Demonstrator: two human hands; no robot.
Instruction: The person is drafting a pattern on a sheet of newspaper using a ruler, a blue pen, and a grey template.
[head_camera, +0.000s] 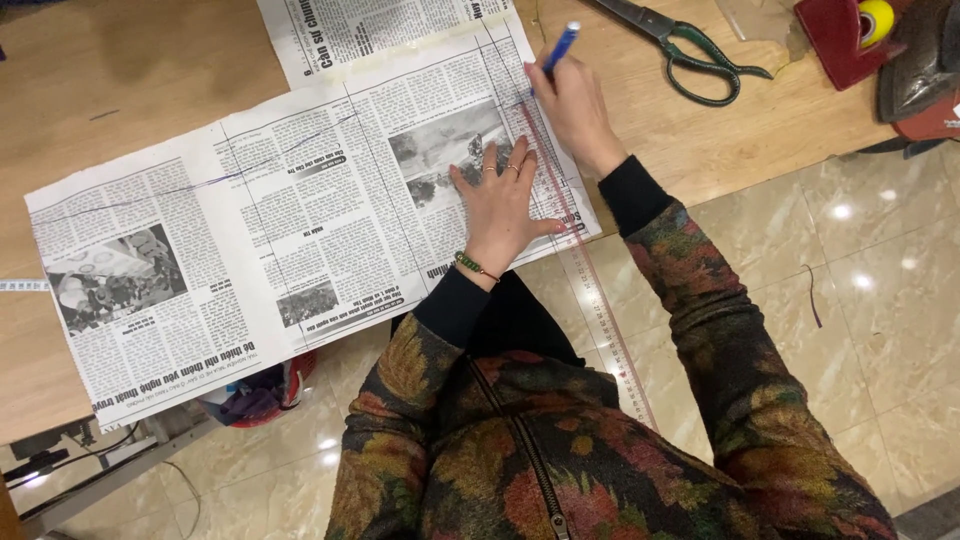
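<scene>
Pressing flat on the newspaper sheet (300, 230), the left hand (500, 200) has its fingers (492, 158) spread wide and grips nothing; it also pins one clear ruler (580, 240) against the sheet. That ruler's long axis runs from the sheet's far right corner back toward the person, its near end hanging off the worktop (120, 70). The right hand (575, 105) has its fingers closed around one blue pen (560, 45), tip down at the ruler's edge, cap end pointing up and away. One pair of scissors (690, 50) lies farther right. Two newspaper sheets overlap.
</scene>
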